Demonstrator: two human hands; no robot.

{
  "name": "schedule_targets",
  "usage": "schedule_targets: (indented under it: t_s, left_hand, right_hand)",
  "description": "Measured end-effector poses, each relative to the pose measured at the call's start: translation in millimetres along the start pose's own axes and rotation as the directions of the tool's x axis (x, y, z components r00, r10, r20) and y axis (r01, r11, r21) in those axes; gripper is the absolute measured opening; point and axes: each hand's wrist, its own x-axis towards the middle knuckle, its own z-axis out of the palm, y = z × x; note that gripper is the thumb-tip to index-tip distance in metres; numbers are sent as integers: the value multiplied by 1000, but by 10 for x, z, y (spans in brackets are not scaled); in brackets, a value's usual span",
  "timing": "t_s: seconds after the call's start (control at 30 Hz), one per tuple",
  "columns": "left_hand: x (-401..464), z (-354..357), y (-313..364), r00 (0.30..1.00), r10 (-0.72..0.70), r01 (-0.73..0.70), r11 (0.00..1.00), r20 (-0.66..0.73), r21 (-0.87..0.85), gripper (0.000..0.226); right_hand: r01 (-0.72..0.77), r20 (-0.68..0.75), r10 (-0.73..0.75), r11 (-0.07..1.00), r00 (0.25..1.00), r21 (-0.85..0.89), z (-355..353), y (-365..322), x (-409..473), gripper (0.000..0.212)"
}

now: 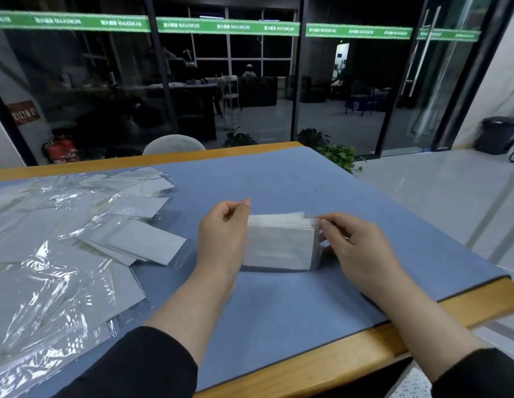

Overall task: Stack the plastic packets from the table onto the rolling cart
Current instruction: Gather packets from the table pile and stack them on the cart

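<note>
**Squaring a bundle of slippery packets**

Blue table mat (pixel 278 182), smooth and matte; loose packets (pixel 77 239) strewn at its left, glossy crinkled film over flat grey cards. Between the hands, on the mat, stands the bundle of packets (pixel 280 242) — thin, rectangular, on edge. Left hand (pixel 221 239) braces one end, fingers curled; right hand (pixel 356 248) pinches the other. Risk: slick film lets sheets fan out or slide if pressure slackens. No cart visible.

Bare hands: you are using two, left hand (pixel 221 237) and right hand (pixel 356 248).
Squared white stack of plastic packets (pixel 280 242): one.
Red fire extinguishers (pixel 62 150): two.
</note>
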Motion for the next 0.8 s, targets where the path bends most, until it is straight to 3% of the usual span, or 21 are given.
schedule_targets:
  t_s: [0.23,0.37,0.47,0.53,0.57,0.63,0.8]
  left_hand:
    - [-85,34,44,991,83,-93,991,106,93,37]
    - [-85,21,43,984,156,-167,975,86,148,45]
    - [-73,10,29,979,186,-199,965,84,174,47]
    - [-74,15,28,977,190,-205,961,95,184,47]
    - [-77,17,31,976,190,-207,961,105,185,46]
    - [-98,26,48,976,181,-197,970,122,140,43]
    - [-174,37,142,991,111,-100,987,76,-127,45]
  right_hand:
    - [138,-13,-140,987,990,-82,70,46,3,20]
    - [113,-111,-115,993,987,-21,16,-28,-9,39]
    - [34,38,-40,988,998,152,-27,-71,-41,69]
    - [15,215,-39,994,976,112,-13,-63,-52,92]
    - [24,285,-37,999,958,47,1,-59,-54,94]
    - [94,336,-61,992,940,-82,26,-59,-59,80]
    - [237,162,-226,970,961,-57,21,-63,-54,53]
